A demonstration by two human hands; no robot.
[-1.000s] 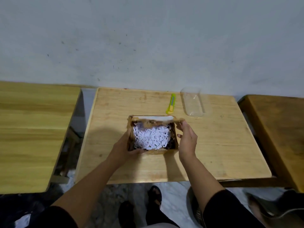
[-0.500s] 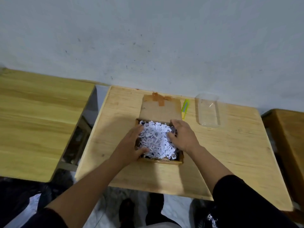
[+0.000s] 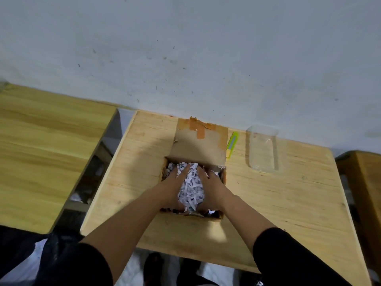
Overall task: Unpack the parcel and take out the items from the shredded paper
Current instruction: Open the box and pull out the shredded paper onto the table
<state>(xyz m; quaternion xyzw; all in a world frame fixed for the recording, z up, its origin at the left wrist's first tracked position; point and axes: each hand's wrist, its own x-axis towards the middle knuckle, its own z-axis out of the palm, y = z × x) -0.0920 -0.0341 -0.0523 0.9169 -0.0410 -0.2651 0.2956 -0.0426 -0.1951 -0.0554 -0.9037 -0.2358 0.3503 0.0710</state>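
Note:
A small brown cardboard parcel [image 3: 222, 177] stands open on the middle wooden table [image 3: 288, 199], its taped lid [image 3: 198, 144] folded back flat towards the wall. White shredded paper [image 3: 191, 189] fills it. My left hand [image 3: 172, 187] and my right hand [image 3: 210, 187] are both pushed into the box, palms facing each other, cupping a heap of the shredded paper between them. Their fingertips nearly meet at the far side of the heap. No packed item shows; the paper and my hands hide whatever lies inside.
A yellow-green box cutter [image 3: 232, 144] lies just right of the lid. A clear plastic container [image 3: 262, 148] lies further right near the wall. Other wooden tables stand at left [image 3: 45, 147] and right [image 3: 367, 182], with gaps between.
The lid went from upright to folded flat back. My hands moved from the box's sides into the shredded paper and now squeeze a heap of it together.

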